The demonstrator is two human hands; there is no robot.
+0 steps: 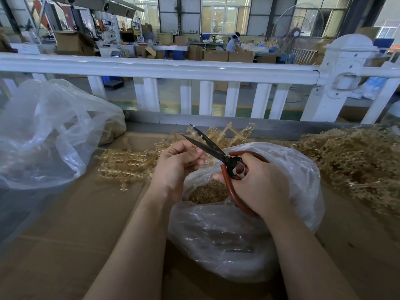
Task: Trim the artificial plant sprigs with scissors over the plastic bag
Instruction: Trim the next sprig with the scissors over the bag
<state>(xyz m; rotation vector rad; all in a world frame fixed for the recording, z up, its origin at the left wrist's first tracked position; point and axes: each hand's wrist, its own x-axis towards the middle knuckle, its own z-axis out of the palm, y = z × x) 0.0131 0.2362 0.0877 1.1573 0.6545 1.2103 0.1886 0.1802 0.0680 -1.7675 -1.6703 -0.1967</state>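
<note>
Leftmost, a large clear plastic bag (41,135) lies crumpled on the brown desk (71,224), some tan material dimly visible through its far end. Just right of it, loose golden artificial plant sprigs (127,162) are spread flat on the desk. Next comes the left hand (175,165), fingers curled in, its grip pinching something small at the fingertips right beside the blades; what it pinches is too small to make out. The scissors (213,151) point up and to the left, black blades parted, with a bit of sprig caught near the tips. Their red looped handles sit in the right hand (257,187), whose grip is clenched around them, fingers through the loop. Both hands hover over a second open plastic bag (242,237), which holds a heap of brownish trimmings (208,194). Farther right, a dense tangled pile of sprigs (355,163) covers the desk. Behind everything runs a white railing (160,68).
</note>
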